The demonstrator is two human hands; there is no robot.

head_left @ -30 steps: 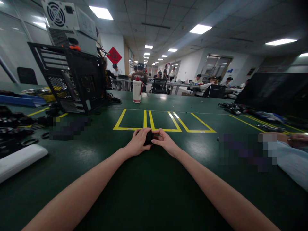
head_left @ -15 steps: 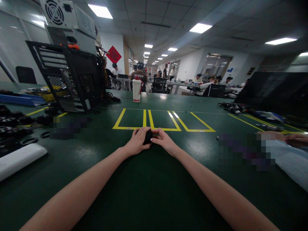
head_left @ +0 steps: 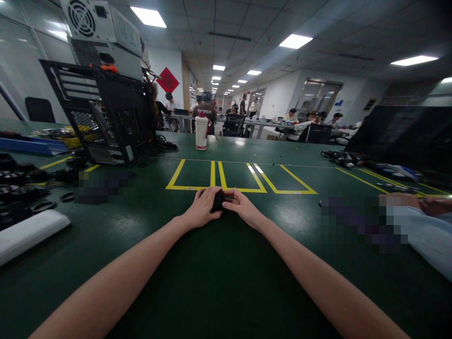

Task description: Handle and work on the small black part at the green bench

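Note:
A small black object is held between my two hands, just in front of the yellow tape outlines on the green table. My left hand is wrapped over its left side and partly hides it. My right hand grips its right side with thumb and fingers. What exactly the object is cannot be made out.
A white cup with a red top stands beyond the tape. A black computer case carries metal units at the left, near a white long object and black parts. Another person's sleeve lies at the right, near cables.
My right hand has shifted very slightly to the right, and a little more of the black object shows between my hands.

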